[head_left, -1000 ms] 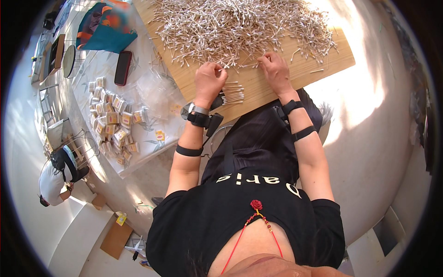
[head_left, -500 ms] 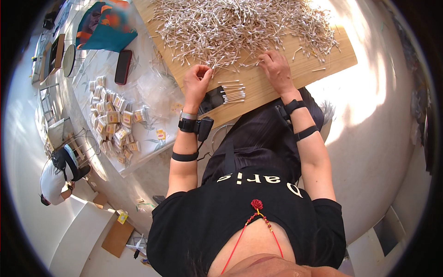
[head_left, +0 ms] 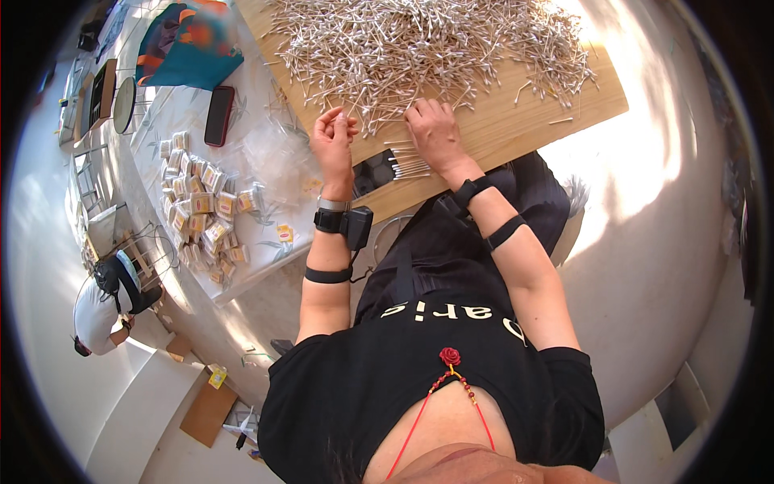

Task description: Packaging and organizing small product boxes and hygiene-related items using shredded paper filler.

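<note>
right now, as we read it, we are at the step of picking single cotton swabs and laying them side by side, with the wooden board (head_left: 516, 121) as our worktop. the loose heap of swabs (head_left: 419, 48) covers the far part of the board, while the short row of swabs (head_left: 409, 165) lies at the board's near edge, toward its left corner, the sticks roughly parallel. our left hand (head_left: 332, 148) hangs at the left edge of the board, palm partly turned up, its fingers loosely curled and the thumb near the forefinger; we cannot tell whether a swab sits between them. our right hand (head_left: 435, 135) is over the near part of the board, just beside the row and partly covering its right end, back of the hand up, its fingers bunched together and pointing down; the tips are hidden, so we cannot tell if they are clamped on anything. one stray swab (head_left: 560, 122) lies alone toward the right of the board. filled packets (head_left: 201, 203) and a phone (head_left: 219, 117) lie to the left of the board. we judge that the next move calls for a light pinch on one stick, turned to line up with the row, without the wrist brushing the laid ones askew.
</note>
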Tool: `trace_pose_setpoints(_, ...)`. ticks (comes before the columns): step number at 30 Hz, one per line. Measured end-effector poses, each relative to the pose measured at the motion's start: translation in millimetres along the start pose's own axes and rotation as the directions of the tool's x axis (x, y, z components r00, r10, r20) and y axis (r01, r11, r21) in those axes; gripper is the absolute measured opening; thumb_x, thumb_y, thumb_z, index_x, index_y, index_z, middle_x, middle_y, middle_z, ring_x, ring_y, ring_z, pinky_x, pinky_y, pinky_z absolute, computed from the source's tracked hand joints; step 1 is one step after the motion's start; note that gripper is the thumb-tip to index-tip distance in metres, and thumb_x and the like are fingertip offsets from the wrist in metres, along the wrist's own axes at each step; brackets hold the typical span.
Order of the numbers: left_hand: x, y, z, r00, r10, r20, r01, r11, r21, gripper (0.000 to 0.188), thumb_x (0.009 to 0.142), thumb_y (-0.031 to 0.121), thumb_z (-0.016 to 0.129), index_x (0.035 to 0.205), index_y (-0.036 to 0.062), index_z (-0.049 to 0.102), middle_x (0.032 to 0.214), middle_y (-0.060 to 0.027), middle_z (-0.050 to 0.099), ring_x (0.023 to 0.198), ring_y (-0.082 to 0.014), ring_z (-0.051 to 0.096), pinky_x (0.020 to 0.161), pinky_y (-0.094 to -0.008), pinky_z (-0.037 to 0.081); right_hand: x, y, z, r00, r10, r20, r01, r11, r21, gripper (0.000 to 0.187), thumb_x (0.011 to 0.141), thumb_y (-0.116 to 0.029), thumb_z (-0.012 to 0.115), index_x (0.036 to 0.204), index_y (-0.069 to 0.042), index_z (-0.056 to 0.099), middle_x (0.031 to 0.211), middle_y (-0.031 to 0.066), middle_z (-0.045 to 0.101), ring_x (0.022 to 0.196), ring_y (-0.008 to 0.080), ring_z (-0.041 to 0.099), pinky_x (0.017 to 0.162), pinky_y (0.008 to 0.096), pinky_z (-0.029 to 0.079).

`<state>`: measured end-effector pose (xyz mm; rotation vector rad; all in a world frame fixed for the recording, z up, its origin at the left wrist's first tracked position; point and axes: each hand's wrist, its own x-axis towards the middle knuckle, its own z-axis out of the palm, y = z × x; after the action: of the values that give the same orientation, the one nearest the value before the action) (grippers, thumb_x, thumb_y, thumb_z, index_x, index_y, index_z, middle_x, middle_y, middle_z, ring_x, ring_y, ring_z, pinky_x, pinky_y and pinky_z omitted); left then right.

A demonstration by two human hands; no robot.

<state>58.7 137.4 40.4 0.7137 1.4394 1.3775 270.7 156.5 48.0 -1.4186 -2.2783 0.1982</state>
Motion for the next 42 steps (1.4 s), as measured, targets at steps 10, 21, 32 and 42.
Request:
trace_pose_setpoints(10,-27,8,13,0.958,0.191,0.212,-0.256,0.905,0.341,0.015,0.098,0.008,0.075,0.112,0.0049,0.075,0.094,-0.0006,0.074,0.076,-0.0065,0.062,0.068,-0.0240,0.050,-15,9,-22,0.992,-0.104,0.065,0.098,0.991,0.093,0.003,0.088,-0.010,0.063,0.087,-0.010,0.067,0.092,0.0061,0.063,0.094,0.0258,0.062,0.086,0.0406,0.046)
trace_pose_setpoints(21,-28,7,32,0.841,0.417,0.346,-0.508,0.383,0.772,0.011,0.088,0.013,0.078,0.097,0.0091,0.071,0.100,-0.0095,0.064,0.096,-0.0317,0.064,0.079,-0.0432,0.052,-24,12,-24,0.992,0.121,-0.031,-0.112,0.971,0.211,0.010,0.088,-0.015,0.076,0.097,-0.012,0.071,0.096,0.0043,0.066,0.096,0.0268,0.064,0.084,0.0406,0.048)
trace_pose_setpoints(32,-30,12,31,0.837,0.447,0.316,-0.511,0.431,0.744,0.008,0.089,0.011,0.076,0.097,0.0097,0.074,0.097,-0.0097,0.068,0.093,-0.0308,0.065,0.081,-0.0424,0.051,-16,4,-10,0.998,0.059,-0.033,-0.053,0.987,0.153,0.015,0.089,-0.010,0.065,0.102,-0.012,0.074,0.096,0.0059,0.065,0.095,0.0261,0.064,0.085,0.0402,0.049)
trace_pose_setpoints(42,-31,13,28,0.737,0.368,0.567,-0.670,0.280,0.688,0.008,0.089,0.009,0.076,0.096,0.0110,0.075,0.099,-0.0066,0.070,0.097,-0.0308,0.064,0.085,-0.0445,0.049,-30,-3,-10,1.000,-0.010,0.013,0.008,0.986,0.168,0.009,0.090,-0.010,0.064,0.097,-0.010,0.071,0.095,0.0075,0.065,0.095,0.0281,0.064,0.085,0.0420,0.049)
